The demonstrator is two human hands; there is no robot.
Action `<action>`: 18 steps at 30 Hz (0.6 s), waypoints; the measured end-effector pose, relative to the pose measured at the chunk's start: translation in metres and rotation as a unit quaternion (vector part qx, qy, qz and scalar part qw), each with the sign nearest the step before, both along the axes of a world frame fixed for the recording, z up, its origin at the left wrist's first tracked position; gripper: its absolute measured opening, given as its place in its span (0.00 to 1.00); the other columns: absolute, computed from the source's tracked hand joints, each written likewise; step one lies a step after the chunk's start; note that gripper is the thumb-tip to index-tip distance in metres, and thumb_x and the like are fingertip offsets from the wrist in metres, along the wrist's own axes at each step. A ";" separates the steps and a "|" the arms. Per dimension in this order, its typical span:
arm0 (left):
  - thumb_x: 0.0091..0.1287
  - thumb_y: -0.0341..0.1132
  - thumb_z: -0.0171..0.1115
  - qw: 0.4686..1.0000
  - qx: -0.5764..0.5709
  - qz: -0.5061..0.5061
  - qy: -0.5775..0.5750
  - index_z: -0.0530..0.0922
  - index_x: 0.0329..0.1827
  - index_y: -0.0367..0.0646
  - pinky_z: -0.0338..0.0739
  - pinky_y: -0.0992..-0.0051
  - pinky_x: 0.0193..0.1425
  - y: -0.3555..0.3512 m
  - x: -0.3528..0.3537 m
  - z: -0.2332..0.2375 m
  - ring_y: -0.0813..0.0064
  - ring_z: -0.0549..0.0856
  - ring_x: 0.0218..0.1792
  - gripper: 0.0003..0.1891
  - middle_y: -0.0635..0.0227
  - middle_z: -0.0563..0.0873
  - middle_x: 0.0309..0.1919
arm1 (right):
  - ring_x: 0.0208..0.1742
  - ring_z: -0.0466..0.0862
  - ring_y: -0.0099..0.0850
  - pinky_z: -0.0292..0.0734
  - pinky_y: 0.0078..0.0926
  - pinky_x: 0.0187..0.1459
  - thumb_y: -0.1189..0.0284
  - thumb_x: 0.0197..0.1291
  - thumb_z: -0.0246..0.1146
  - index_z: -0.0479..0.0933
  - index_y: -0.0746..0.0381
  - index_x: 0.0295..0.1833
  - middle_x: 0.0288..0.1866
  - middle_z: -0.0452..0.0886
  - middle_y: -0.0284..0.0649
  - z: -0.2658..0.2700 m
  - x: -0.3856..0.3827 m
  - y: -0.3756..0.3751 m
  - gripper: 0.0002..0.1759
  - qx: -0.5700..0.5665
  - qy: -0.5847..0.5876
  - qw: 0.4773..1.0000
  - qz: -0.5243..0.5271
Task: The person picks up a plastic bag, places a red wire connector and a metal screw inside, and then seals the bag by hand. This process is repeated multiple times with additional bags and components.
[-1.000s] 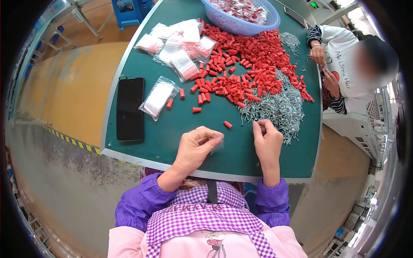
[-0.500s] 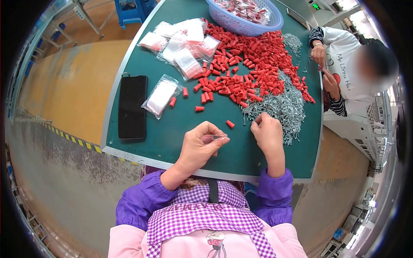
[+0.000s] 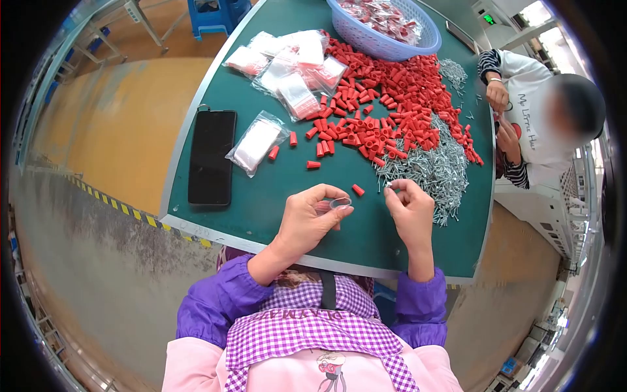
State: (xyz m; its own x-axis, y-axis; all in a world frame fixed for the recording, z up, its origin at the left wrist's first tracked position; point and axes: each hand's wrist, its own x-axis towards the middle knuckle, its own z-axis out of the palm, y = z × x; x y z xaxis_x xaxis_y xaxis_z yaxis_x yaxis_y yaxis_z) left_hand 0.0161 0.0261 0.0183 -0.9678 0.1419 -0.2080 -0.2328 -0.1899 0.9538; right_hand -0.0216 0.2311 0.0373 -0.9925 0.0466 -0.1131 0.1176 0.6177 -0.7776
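Note:
Between the thumb and fingers of my left hand point(image 3: 307, 219) is a small clear zip bag point(image 3: 339, 203), its mouth spread apart. Something red shows through near the palm, partly covered by the fingers. My right hand point(image 3: 413, 212) pinches a small silvery screw point(image 3: 388, 185) at the near left edge of a heap of screws point(image 3: 439, 171). One red plastic plug point(image 3: 358, 189) lies alone on the green table between the two hands. Beyond them spreads a large pile of red plugs point(image 3: 385, 98), touching the screws.
Stacks of zip bags point(image 3: 294, 68) lie at the back left, with another bag bundle point(image 3: 257, 145) beside a black phone point(image 3: 212, 158). A blue basket point(image 3: 385, 44) of filled bags stands at the back. Across the table's right edge sits another person point(image 3: 532, 117).
My right hand has drawn back slightly from the screw heap, and a screw now shows at its fingertips. The bag in my left hand gapes wider. The camera view has shifted a little.

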 end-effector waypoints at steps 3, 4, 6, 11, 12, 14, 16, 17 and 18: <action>0.62 0.26 0.68 1.000 -0.004 0.001 0.003 0.80 0.45 0.34 0.76 0.86 0.31 0.003 -0.002 0.000 0.88 0.81 0.28 0.10 0.71 0.85 0.31 | 0.26 0.73 0.10 0.64 0.10 0.25 0.77 0.59 0.67 0.80 0.66 0.43 0.24 0.79 0.28 0.026 0.011 -0.020 0.07 -0.237 -0.019 0.971 0.017; 0.62 0.26 0.67 1.000 -0.005 -0.004 0.007 0.80 0.45 0.34 0.76 0.86 0.31 0.005 -0.003 -0.001 0.87 0.81 0.28 0.10 0.71 0.85 0.31 | 0.27 0.73 0.10 0.64 0.09 0.26 0.79 0.61 0.65 0.80 0.66 0.43 0.27 0.79 0.27 0.030 0.015 -0.027 0.05 -0.236 -0.012 0.971 0.045; 0.63 0.26 0.67 1.000 -0.008 -0.010 0.015 0.79 0.46 0.34 0.76 0.86 0.32 0.006 -0.003 -0.005 0.87 0.81 0.29 0.10 0.70 0.85 0.32 | 0.25 0.73 0.10 0.66 0.10 0.25 0.78 0.60 0.66 0.80 0.66 0.45 0.26 0.80 0.28 0.025 0.018 -0.034 0.08 -0.211 0.029 0.970 0.115; 0.63 0.24 0.65 0.999 -0.008 -0.001 0.051 0.79 0.48 0.33 0.77 0.85 0.33 0.003 -0.002 -0.006 0.87 0.81 0.31 0.11 0.69 0.84 0.35 | 0.23 0.74 0.11 0.67 0.11 0.25 0.78 0.58 0.68 0.80 0.65 0.48 0.25 0.80 0.30 0.018 0.017 -0.038 0.11 -0.159 0.051 0.968 0.189; 0.63 0.24 0.65 0.998 -0.010 -0.001 0.056 0.78 0.48 0.33 0.77 0.85 0.34 0.003 -0.002 -0.007 0.87 0.81 0.31 0.11 0.69 0.84 0.35 | 0.23 0.74 0.11 0.68 0.11 0.25 0.78 0.58 0.68 0.80 0.66 0.48 0.25 0.80 0.30 0.020 0.018 -0.038 0.12 -0.155 0.046 0.970 0.182; 0.63 0.24 0.65 0.999 -0.007 0.000 0.052 0.78 0.47 0.33 0.76 0.85 0.33 0.003 -0.003 -0.005 0.87 0.81 0.30 0.11 0.69 0.84 0.35 | 0.25 0.75 0.13 0.69 0.12 0.26 0.78 0.58 0.68 0.80 0.66 0.47 0.25 0.80 0.30 0.021 0.018 -0.037 0.11 -0.166 0.040 0.971 0.168; 0.63 0.24 0.65 0.999 -0.011 0.000 0.048 0.78 0.47 0.33 0.76 0.85 0.33 0.002 -0.002 -0.003 0.88 0.81 0.29 0.10 0.69 0.84 0.35 | 0.27 0.76 0.14 0.70 0.13 0.28 0.78 0.58 0.68 0.80 0.66 0.46 0.27 0.81 0.32 0.018 0.017 -0.031 0.10 -0.195 0.040 0.968 0.154; 0.63 0.24 0.65 0.999 -0.017 0.001 0.048 0.78 0.47 0.33 0.76 0.86 0.32 0.002 -0.001 0.000 0.88 0.81 0.29 0.10 0.68 0.84 0.36 | 0.28 0.77 0.15 0.71 0.14 0.29 0.78 0.58 0.68 0.80 0.67 0.46 0.29 0.81 0.33 0.014 0.016 -0.029 0.10 -0.184 0.053 0.974 0.124; 0.63 0.24 0.65 0.999 -0.022 0.001 0.047 0.78 0.47 0.34 0.76 0.86 0.31 0.001 -0.001 0.002 0.88 0.81 0.28 0.10 0.68 0.85 0.36 | 0.30 0.77 0.16 0.72 0.15 0.30 0.78 0.58 0.68 0.80 0.67 0.45 0.30 0.80 0.33 0.009 0.013 -0.026 0.10 -0.172 0.067 0.978 0.093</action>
